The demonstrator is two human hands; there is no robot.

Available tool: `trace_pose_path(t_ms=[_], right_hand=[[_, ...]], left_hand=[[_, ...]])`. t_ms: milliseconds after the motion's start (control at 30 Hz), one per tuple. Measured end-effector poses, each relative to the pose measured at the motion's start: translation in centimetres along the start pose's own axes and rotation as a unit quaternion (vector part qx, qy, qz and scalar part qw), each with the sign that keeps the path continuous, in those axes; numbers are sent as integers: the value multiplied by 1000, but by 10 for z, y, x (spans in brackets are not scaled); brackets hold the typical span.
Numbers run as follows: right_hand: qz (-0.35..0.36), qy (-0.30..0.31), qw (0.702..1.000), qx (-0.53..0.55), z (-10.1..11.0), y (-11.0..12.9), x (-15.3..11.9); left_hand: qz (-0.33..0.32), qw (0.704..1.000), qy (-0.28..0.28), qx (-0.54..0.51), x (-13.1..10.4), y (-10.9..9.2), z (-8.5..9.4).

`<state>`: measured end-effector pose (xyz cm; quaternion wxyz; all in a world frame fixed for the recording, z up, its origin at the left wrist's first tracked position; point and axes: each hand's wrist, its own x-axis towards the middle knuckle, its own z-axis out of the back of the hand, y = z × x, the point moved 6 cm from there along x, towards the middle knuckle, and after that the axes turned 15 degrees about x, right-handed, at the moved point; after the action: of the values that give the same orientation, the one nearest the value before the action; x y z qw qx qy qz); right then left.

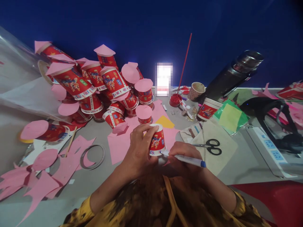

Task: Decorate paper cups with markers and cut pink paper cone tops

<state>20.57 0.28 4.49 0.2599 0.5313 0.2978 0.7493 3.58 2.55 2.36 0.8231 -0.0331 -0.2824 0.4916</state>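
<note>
Red paper cup [158, 141], one, above the grey table [78, 197], within the curled fingers of one left hand [137, 148]; one marker [189, 159], tip at the cup's floral band, pinched tightly in one right hand [183, 153]; one pair of scissors [208, 145] near.

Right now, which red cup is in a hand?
The red cup gripped by the left hand, with the marker in the right hand at its floral band. The others, like those in the pile, are in neither hand.
</note>
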Motion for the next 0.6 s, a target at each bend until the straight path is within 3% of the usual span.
trace_pose_path(t_ms=[600], right_hand=[[-12,12,1000,26,-1,0,-2]], left_hand=[[-2,1000,-11,1,-1,1,-1]])
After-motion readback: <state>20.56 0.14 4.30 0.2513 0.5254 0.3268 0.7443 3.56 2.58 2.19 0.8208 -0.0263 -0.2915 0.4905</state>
